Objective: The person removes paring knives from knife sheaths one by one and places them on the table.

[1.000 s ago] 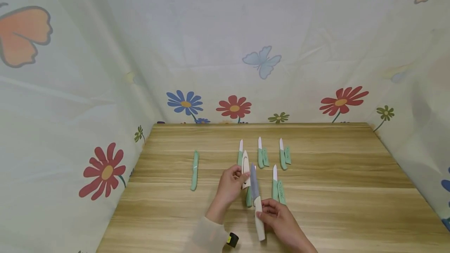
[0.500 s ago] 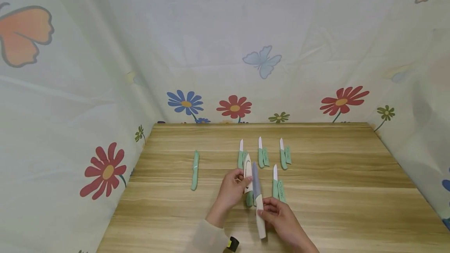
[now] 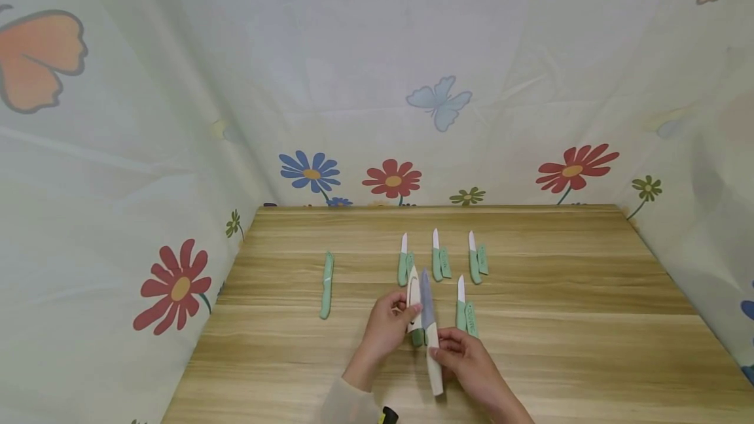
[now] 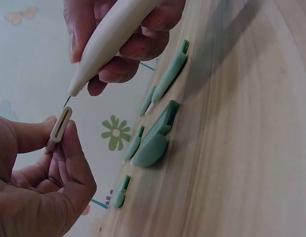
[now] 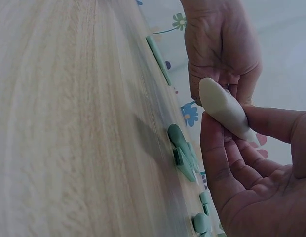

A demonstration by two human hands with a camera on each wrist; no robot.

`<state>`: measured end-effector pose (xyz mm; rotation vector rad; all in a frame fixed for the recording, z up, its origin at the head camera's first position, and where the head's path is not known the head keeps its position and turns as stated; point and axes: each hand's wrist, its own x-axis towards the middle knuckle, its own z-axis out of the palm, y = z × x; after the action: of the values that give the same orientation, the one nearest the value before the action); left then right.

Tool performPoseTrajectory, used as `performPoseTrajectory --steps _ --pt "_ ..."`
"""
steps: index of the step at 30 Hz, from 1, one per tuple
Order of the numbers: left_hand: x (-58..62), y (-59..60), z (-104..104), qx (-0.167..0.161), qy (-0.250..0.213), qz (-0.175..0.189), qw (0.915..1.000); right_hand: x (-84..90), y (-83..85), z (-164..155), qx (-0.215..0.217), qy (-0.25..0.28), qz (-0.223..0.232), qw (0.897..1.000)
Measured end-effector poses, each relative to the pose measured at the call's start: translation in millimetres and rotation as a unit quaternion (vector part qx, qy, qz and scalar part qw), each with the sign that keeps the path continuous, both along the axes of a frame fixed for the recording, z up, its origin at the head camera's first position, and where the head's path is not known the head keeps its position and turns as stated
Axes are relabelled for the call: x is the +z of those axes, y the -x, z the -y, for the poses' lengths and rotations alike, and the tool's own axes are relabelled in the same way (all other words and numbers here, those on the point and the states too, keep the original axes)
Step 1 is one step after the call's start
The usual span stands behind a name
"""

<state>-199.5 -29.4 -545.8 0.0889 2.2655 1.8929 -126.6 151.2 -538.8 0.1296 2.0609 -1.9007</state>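
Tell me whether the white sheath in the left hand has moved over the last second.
Yes. In the head view the white sheath has come down toward the near table edge; its tip, once level with the far-row green knife handle, is now below it.

Wooden tabletop (image 3: 559,319) under printed cloth backdrop (image 3: 353,84) with flowers, butterflies. Lone sheathed green knife (image 3: 326,284) well left of the row. Row of three green-handled knives beyond it: left knife (image 3: 403,260), middle knife (image 3: 436,256), right knife (image 3: 472,258), each with green sheath lying just beside. Fourth green knife (image 3: 461,307) nearer than row, sheath (image 3: 470,319) beside it.
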Motion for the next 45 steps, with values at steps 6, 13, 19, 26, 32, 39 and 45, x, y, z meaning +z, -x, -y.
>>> performPoseTrajectory --steps 6,13,19,26,32,39,45 --pt "-8.3 -4.0 10.0 0.007 -0.001 0.011 0.9999 -0.9 2.7 3.9 -0.009 -0.003 0.001 1.0" --pt "-15.7 -8.1 20.8 0.014 0.0 0.032 0.9994 -4.6 5.6 10.6 -0.028 0.003 0.005 1.0" --pt "-17.2 -13.1 24.1 0.01 -0.017 0.045 0.9988 -7.4 6.5 13.1 -0.023 -0.002 0.007 1.0" --pt "-22.3 -16.6 29.7 0.036 0.011 0.036 0.9986 -5.3 9.6 21.7 -0.043 -0.016 -0.017 0.999" --pt "-22.3 -19.3 38.5 0.066 0.029 0.035 0.9968 -5.9 15.2 34.8 -0.05 -0.05 -0.047 0.996" --pt "-18.4 -21.4 47.9 0.087 0.065 0.004 0.9941 -6.2 24.1 51.2 -0.033 -0.129 -0.098 0.986" --pt "-18.1 -21.8 55.3 0.104 0.124 -0.016 0.9867 -4.6 30.3 63.6 -0.011 -0.168 -0.117 0.979"
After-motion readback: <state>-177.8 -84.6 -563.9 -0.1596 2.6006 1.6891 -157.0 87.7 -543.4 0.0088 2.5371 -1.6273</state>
